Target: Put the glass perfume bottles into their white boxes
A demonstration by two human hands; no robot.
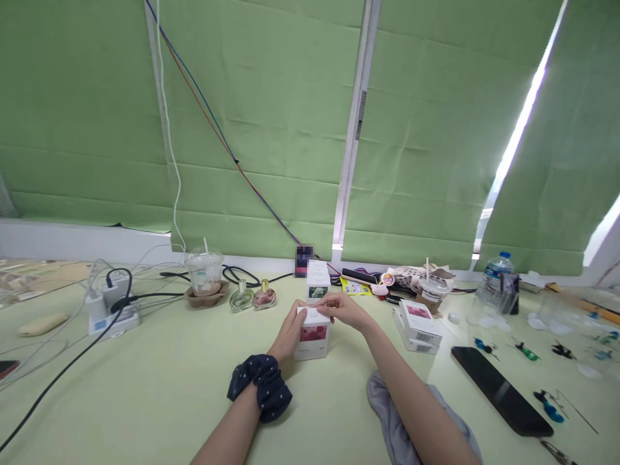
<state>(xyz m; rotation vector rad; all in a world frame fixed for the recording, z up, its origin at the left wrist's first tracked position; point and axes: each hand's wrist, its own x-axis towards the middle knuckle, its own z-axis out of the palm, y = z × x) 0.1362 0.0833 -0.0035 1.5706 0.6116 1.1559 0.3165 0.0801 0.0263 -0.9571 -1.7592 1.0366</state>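
Note:
An upright white box (pixel 311 349) with a pink flower picture stands on the table in front of me. My left hand (pixel 289 330) grips its left side, thumb near the top edge. From the right, my right hand (pixel 346 310) has its fingers pressed together at the box's top, by the lid; the exact pinch is too small to make out. Just behind are white boxes, the front one (pixel 318 290) showing a green and white picture. Two perfume bottles stand to the left, one green bottle (pixel 241 299) and one pink bottle (pixel 264 297), both with gold caps.
Flat white boxes (pixel 420 321) lie to the right. Grey cloth (pixel 387 413) lies under my right forearm, near a black phone (pixel 501 391). A plastic cup (pixel 204 271), a power strip (pixel 113 323) with cables, an iced drink (pixel 431 294) and a water bottle (pixel 498 274) stand around.

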